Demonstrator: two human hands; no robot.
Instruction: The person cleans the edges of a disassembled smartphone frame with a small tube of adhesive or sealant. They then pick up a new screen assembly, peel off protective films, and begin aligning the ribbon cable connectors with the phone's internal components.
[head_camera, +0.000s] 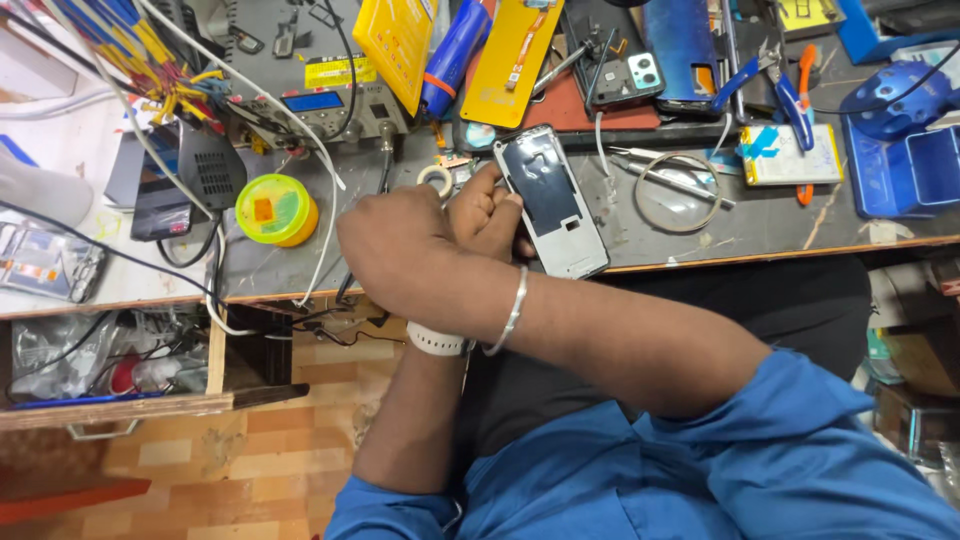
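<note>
A grey phone frame (553, 203) is gripped by the left hand (490, 215) at the bench (760, 225) edge; right hand (395, 245) is crossed over it, grip can't be made out. Round yellow-green tub (276, 210) sits left, yellow packet (397, 38) behind

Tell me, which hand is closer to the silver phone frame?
Left. The left hand grips the phone frame by its left edge. The right hand lies crossed over the left wrist, farther left, off the frame.

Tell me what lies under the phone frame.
The phone frame rests on the grey workbench, its lower end held by the left hand. Anything directly beneath it is hidden.
</note>
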